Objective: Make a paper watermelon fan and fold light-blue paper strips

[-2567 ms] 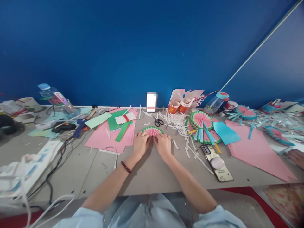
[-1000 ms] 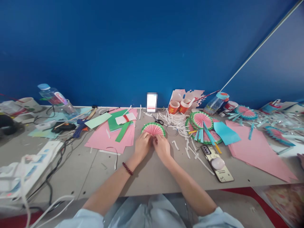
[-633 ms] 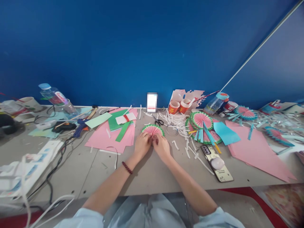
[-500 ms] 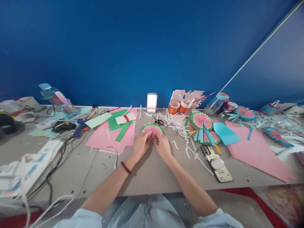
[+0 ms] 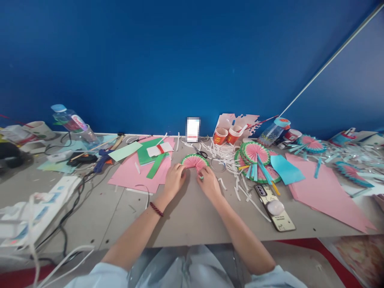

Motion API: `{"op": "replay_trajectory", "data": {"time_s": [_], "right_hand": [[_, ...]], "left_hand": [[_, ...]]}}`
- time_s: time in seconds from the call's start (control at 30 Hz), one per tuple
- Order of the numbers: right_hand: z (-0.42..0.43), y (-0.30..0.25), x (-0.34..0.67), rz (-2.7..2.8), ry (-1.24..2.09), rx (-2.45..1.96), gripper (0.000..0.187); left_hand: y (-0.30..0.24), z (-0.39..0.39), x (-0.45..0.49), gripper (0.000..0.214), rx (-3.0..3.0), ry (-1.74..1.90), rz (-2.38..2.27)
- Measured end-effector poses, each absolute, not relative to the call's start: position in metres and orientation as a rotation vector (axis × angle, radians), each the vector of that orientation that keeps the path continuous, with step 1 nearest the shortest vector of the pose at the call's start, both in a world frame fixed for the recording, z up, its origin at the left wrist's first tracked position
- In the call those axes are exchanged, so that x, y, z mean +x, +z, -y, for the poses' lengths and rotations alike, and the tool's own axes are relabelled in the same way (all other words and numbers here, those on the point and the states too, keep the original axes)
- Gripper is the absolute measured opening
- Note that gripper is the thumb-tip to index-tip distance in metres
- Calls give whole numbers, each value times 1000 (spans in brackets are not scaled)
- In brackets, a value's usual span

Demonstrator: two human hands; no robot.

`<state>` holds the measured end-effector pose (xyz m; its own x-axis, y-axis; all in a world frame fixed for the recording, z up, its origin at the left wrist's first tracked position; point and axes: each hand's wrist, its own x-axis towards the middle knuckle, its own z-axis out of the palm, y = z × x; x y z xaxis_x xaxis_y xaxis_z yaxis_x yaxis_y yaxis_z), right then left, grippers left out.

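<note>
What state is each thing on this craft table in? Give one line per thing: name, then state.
paper fan: pleated, spread to a half circle, flat on the table.
left hand: gripping the fan's left end.
right hand: pinching the fan's right end.
scissors: lying flat; blades too small to tell.
paper cups: upright, open-topped.
phone: lying back up.
water bottle: capped.

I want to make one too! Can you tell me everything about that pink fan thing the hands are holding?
The paper fan is a half circle of pleated pink paper with a thin white band and a green scalloped rim, like a watermelon slice. It is spread open over the grey table, curved edge pointing away. The left hand pinches its lower left corner and the right hand its lower right one.
</note>
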<state>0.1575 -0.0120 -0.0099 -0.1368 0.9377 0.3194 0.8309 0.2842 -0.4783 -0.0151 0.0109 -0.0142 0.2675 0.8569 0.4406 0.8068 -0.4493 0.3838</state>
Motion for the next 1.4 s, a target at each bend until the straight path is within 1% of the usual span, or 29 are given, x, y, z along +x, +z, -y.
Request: {"op": "replay_trajectory", "data": {"time_s": [0.13, 0.27, 0.4, 0.5, 0.63, 0.97, 1.13, 1.4], "right_hand": [[11, -11, 161, 1974, 238, -1603, 9], [14, -5, 161, 2000, 138, -1736, 7], [17, 3, 161, 1995, -29, -1930, 13], [18, 6, 163, 1984, -57, -2030, 13], [17, 7, 165, 2017, 29, -2052, 12], [18, 6, 152, 1904, 328, -2046, 17], [19, 1, 147, 1856, 380, -1982, 17], [22, 0, 144, 1880, 402, -1875, 21]], "left_hand": [[-15, -15, -20, 17, 2504, 910, -1710], [-16, -19, -24, 14, 2551, 858, -1730], [-15, -20, -23, 12, 2548, 857, -1686], [-16, -19, -21, 10, 2541, 885, -1674], [-17, -19, -18, 5, 2510, 875, -1638], [-16, -7, -5, 7, 2392, 964, -1558], [-17, 1, 5, 4, 2341, 944, -1544], [-16, 2, 4, 8, 2277, 915, -1502]]}}
